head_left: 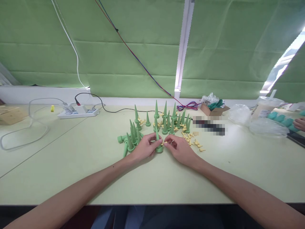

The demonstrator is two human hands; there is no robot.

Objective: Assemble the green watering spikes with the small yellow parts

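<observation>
My left hand is closed around a green cone that stands upright on the table. Thumb and fingertips of my right hand pinch a small yellow piece against the right side of that cone. Behind both hands stand several more green cones, some with yellow pieces around them. To the left of my left hand are further cones, a few of them lying down. Loose yellow pieces are scattered behind and to the right of my right hand.
A white power strip with cables sits at the back left, near a cardboard box. At the back right are an open box, plastic bags, a drink cup and another person's hand by teal objects.
</observation>
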